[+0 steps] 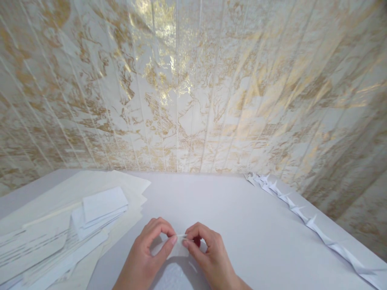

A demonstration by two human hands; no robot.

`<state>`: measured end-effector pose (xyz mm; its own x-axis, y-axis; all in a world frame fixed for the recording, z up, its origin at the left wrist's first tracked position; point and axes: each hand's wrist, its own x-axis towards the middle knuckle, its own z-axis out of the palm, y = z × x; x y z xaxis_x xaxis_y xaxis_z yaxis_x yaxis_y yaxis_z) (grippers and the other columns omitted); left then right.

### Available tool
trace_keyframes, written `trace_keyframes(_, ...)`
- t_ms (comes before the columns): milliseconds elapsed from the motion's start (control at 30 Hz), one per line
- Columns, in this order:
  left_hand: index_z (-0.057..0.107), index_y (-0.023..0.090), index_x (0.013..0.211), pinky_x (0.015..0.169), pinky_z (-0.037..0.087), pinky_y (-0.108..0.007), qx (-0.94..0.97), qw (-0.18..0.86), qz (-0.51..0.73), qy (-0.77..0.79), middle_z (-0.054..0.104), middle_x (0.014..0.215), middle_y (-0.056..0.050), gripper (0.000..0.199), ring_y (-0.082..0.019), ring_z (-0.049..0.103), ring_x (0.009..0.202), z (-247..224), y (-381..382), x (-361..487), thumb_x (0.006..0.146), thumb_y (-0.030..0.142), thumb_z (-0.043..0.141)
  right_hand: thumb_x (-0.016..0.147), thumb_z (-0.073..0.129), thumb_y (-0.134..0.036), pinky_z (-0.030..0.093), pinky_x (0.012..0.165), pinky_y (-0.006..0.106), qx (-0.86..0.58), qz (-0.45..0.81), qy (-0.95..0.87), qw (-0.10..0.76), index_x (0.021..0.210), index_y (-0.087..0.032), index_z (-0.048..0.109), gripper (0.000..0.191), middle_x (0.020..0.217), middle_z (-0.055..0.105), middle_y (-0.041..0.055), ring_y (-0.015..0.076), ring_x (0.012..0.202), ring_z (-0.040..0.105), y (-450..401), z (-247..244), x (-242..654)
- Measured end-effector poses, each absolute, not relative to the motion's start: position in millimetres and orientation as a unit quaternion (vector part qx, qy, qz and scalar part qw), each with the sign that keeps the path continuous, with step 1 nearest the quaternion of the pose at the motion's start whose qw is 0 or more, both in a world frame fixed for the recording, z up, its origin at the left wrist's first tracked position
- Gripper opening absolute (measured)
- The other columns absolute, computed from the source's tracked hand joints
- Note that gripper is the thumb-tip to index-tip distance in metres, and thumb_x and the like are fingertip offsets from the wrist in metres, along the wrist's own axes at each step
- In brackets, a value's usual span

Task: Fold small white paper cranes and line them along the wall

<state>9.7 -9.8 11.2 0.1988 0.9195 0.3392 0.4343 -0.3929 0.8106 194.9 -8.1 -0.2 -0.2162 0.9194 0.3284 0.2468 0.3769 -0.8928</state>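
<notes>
A small piece of white paper (180,236) is stretched between my two hands, low in the middle of the head view above the white table. My left hand (152,249) pinches its left end between thumb and forefinger. On the other side, my right hand (208,251) has thumb and fingers closed on the right end. Something dark red shows between the right fingers, too small to make out. The fingers hide much of the paper's shape.
Loose white paper sheets (104,203) and printed pages (33,243) lie on large cream sheets (121,181) at the left. Folded white paper shapes (294,207) line the right edge of the table (193,193). Behind hangs a gold-patterned curtain (187,100).
</notes>
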Motion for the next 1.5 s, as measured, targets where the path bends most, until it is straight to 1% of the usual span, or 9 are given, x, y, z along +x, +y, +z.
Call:
trace_keyframes(167,0.055,0.025,0.077,0.08,0.041,-0.028,0.711,0.294,0.431,0.471,0.058,0.082,0.002,0.018,-0.02,0.057,0.083,15.5,-13.5,11.5,0.092,0.034,0.055,0.083,0.058,-0.019,0.042,0.064,0.024,-0.428,0.382,-0.677,0.461,0.08,-0.02,0.058,0.003,0.071,0.059,-0.002,0.0124,0.065,0.051,-10.8,1.1,193.9)
trace_keyframes(300,0.055,0.025,0.077,0.08,0.04,-0.028,0.71,0.294,0.441,0.464,0.058,0.081,0.002,0.017,-0.019,0.057,0.083,15.6,-13.7,11.8,0.092,0.032,0.056,0.077,0.06,-0.016,0.041,0.061,0.023,-0.425,0.424,-0.636,0.484,0.099,-0.02,0.058,0.022,0.08,0.06,-0.0017,0.0112,0.063,0.05,-10.6,2.1,192.5)
trace_keyframes(433,0.058,0.025,0.078,0.08,0.04,-0.028,0.715,0.275,0.447,0.462,0.06,0.082,0.002,0.014,-0.02,0.058,0.084,13.2,-12.0,11.0,0.09,0.031,0.058,0.077,0.062,-0.017,0.04,0.063,0.024,-0.43,0.434,-0.63,0.479,0.077,-0.018,0.063,0.002,0.073,0.054,-0.0019,0.0122,0.065,0.049,-9.1,4.1,192.0)
trace_keyframes(500,0.059,0.026,0.078,0.08,0.041,-0.028,0.719,0.263,0.447,0.463,0.061,0.082,0.002,0.013,-0.02,0.058,0.085,11.7,-11.1,10.3,0.089,0.031,0.059,0.076,0.062,-0.015,0.04,0.064,0.025,-0.422,0.437,-0.627,0.487,0.072,-0.018,0.062,0.005,0.073,0.054,-0.0014,0.0126,0.067,0.049,-8.7,5.2,191.6)
trace_keyframes(733,0.063,0.027,0.079,0.081,0.043,-0.03,0.732,0.236,0.447,0.457,0.064,0.082,0.001,0.01,-0.021,0.059,0.086,7.1,-7.6,8.2,0.088,0.031,0.061,0.076,0.065,-0.016,0.043,0.066,0.026,-0.405,0.436,-0.613,0.519,0.076,-0.019,0.064,0.003,0.077,0.056,-0.0007,0.0139,0.07,0.052,-7.0,2.5,190.7)
trace_keyframes(1033,0.067,0.028,0.082,0.081,0.043,-0.029,0.742,0.224,0.455,0.439,0.067,0.084,0.002,0.007,-0.02,0.061,0.086,6.9,-5.0,7.3,0.088,0.028,0.064,0.083,0.068,-0.033,0.042,0.06,0.025,-0.421,0.429,-0.608,0.519,0.087,-0.019,0.066,0.015,0.084,0.057,0.0004,0.0117,0.065,0.048,-5.0,-2.3,193.3)
trace_keyframes(1167,0.068,0.029,0.084,0.081,0.043,-0.028,0.739,0.231,0.458,0.436,0.067,0.085,0.002,0.006,-0.02,0.061,0.086,6.7,-5.7,6.7,0.089,0.029,0.064,0.085,0.067,-0.039,0.043,0.06,0.025,-0.402,0.44,-0.606,0.526,0.084,-0.019,0.067,0.02,0.086,0.058,0.0021,0.0131,0.068,0.051,-1.8,-4.5,194.7)
trace_keyframes(1267,0.068,0.029,0.084,0.082,0.042,-0.028,0.74,0.236,0.456,0.434,0.067,0.085,0.002,0.007,-0.019,0.061,0.087,6.4,-6.0,6.9,0.09,0.029,0.063,0.085,0.066,-0.034,0.043,0.065,0.026,-0.393,0.438,-0.611,0.53,0.079,-0.019,0.068,0.016,0.082,0.059,0.0019,0.0146,0.073,0.054,-1.9,-1.9,194.7)
trace_keyframes(1500,0.066,0.027,0.084,0.081,0.041,-0.028,0.736,0.25,0.448,0.441,0.064,0.084,0.002,0.009,-0.019,0.059,0.087,6.6,-7.7,9.5,0.091,0.03,0.061,0.08,0.063,-0.015,0.041,0.067,0.025,-0.411,0.423,-0.632,0.503,0.077,-0.018,0.067,0.006,0.078,0.06,0.0003,0.0134,0.072,0.054,-7.8,3.3,192.3)
